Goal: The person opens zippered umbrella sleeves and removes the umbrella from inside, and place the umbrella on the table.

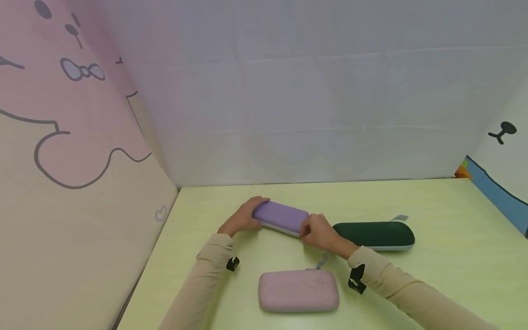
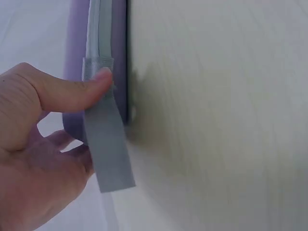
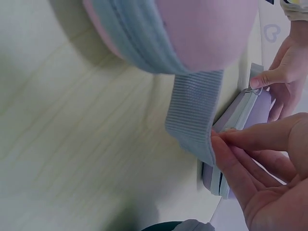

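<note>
A purple case (image 1: pixel 281 216) with a pale zip band lies at the middle of the table. The left hand (image 1: pixel 245 217) grips its left end; in the left wrist view that hand's thumb presses the zip band beside a grey fabric tab (image 2: pixel 110 149), with the other fingers behind the case. At the case's right end is the right hand (image 1: pixel 321 233). The right wrist view shows the right hand (image 3: pixel 269 173) with thumb and index finger pinched together at the zip band of the purple case (image 3: pixel 260 108); what lies between the fingertips is hidden.
A pink case (image 1: pixel 299 291) with a grey tab lies nearer the front edge. A dark green case (image 1: pixel 377 234) is at the right, just beyond the right wrist. Cloth walls with drawings stand at the left, back and right of the pale yellow table (image 1: pixel 453 275).
</note>
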Demonstrator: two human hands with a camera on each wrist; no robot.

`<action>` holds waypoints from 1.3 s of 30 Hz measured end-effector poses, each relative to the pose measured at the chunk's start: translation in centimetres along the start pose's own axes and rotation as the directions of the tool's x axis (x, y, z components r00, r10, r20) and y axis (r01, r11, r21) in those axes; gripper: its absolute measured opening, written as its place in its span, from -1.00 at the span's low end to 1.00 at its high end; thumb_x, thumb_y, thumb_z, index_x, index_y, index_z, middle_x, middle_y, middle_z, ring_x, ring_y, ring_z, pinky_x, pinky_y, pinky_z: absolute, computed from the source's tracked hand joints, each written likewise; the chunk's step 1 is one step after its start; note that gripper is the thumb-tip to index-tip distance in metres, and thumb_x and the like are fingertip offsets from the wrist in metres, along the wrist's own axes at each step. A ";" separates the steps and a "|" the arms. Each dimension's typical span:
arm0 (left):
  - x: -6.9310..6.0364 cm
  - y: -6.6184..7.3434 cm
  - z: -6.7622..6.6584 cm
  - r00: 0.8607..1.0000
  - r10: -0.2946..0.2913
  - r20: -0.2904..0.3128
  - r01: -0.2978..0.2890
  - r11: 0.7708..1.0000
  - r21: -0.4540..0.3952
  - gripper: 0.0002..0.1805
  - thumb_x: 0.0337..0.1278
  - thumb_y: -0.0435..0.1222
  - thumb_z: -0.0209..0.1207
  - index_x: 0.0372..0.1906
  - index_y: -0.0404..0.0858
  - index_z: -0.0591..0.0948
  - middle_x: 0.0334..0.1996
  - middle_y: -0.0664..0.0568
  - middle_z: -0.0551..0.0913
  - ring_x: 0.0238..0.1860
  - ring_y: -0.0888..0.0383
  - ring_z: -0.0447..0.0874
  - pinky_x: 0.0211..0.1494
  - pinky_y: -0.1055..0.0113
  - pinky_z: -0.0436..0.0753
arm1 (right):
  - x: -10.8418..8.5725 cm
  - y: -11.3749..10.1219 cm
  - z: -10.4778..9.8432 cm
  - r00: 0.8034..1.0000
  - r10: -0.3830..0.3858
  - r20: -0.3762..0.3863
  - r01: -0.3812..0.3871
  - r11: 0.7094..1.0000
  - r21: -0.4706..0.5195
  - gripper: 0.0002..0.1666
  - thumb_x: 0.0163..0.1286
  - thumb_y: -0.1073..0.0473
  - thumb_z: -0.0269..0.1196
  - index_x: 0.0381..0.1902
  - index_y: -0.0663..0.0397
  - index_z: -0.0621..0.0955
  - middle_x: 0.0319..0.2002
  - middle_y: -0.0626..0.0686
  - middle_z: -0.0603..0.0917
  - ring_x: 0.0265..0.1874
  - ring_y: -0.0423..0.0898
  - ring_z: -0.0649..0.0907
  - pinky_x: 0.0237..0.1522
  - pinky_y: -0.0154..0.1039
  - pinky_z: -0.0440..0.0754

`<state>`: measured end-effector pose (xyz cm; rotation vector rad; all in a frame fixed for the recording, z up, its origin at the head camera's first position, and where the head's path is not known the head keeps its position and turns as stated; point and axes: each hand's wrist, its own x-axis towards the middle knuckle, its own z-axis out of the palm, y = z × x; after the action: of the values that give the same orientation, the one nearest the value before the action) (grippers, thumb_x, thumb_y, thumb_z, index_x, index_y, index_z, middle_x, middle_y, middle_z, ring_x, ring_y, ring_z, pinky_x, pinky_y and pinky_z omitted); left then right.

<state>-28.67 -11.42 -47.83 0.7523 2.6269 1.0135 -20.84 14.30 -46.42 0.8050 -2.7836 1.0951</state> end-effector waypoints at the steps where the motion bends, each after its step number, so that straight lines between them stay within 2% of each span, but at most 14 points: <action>1: 0.0 -0.2 0.0 1.000 -0.005 -0.007 0.005 1.000 -0.012 -0.11 -0.24 -0.53 0.36 0.36 -0.17 0.33 0.36 -0.18 0.22 0.34 -0.15 0.17 0.27 -0.03 0.29 | 0.0 0.0 0.0 1.000 0.010 -0.003 -0.010 1.000 -0.007 -0.81 -0.17 0.53 0.22 -0.67 0.20 0.68 -0.64 -0.03 0.63 -0.57 -0.20 0.53 -0.54 -0.37 0.51; 5: -0.1 -0.6 0.0 0.999 -0.031 -0.044 0.030 0.999 -0.024 -0.08 -0.32 -0.43 0.48 0.33 -0.17 0.37 0.29 -0.13 0.33 0.30 -0.09 0.26 0.30 0.01 0.27 | 0.1 0.2 0.0 0.999 0.043 -0.008 -0.043 0.999 -0.032 -0.80 -0.14 0.54 0.22 -0.66 0.19 0.68 -0.62 -0.02 0.63 -0.57 -0.21 0.55 -0.53 -0.37 0.54; 8: -0.2 -0.8 0.0 0.997 -0.033 -0.076 0.034 0.999 0.009 -0.06 -0.41 -0.34 0.55 0.30 -0.19 0.41 0.22 -0.13 0.40 0.24 -0.09 0.34 0.26 0.03 0.34 | 0.2 0.3 -0.3 0.998 0.059 -0.021 -0.060 0.997 -0.048 -0.79 -0.14 0.55 0.21 -0.65 0.20 0.68 -0.62 -0.02 0.64 -0.58 -0.20 0.57 -0.53 -0.36 0.55; 16: -0.6 -0.7 0.3 0.986 -0.067 -0.153 0.069 0.998 0.006 -0.05 -0.57 -0.22 0.62 0.21 -0.21 0.50 0.03 -0.11 0.52 0.06 -0.09 0.48 0.08 0.07 0.51 | 0.2 0.5 -0.6 0.997 0.046 -0.063 -0.050 0.997 -0.065 -0.81 -0.16 0.55 0.23 -0.65 0.24 0.70 -0.63 0.00 0.66 -0.58 -0.18 0.59 -0.52 -0.34 0.57; 25: -1.1 -0.4 0.7 0.973 -0.139 -0.183 0.137 0.990 -0.022 -0.09 -0.61 -0.16 0.62 0.16 -0.14 0.55 0.04 -0.09 0.54 0.04 -0.06 0.50 0.03 0.08 0.53 | 0.1 0.7 -0.4 0.995 0.013 -0.096 -0.019 0.998 -0.052 -0.81 -0.15 0.54 0.23 -0.66 0.22 0.71 -0.64 0.00 0.67 -0.61 -0.24 0.58 -0.54 -0.37 0.54; 39: -1.4 0.4 0.8 0.966 -0.182 -0.183 0.178 0.983 -0.036 -0.09 -0.55 -0.19 0.61 0.18 -0.17 0.53 0.08 -0.12 0.51 0.06 -0.09 0.48 0.05 0.06 0.52 | 0.5 0.7 -0.1 0.996 -0.009 -0.083 0.009 1.000 -0.006 -0.84 -0.17 0.54 0.27 -0.63 0.25 0.71 -0.62 0.00 0.68 -0.56 -0.15 0.62 -0.52 -0.36 0.54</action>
<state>-27.00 -11.50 -48.13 0.4221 2.7757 1.1025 -21.62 14.53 -46.64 0.7522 -2.7111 1.0930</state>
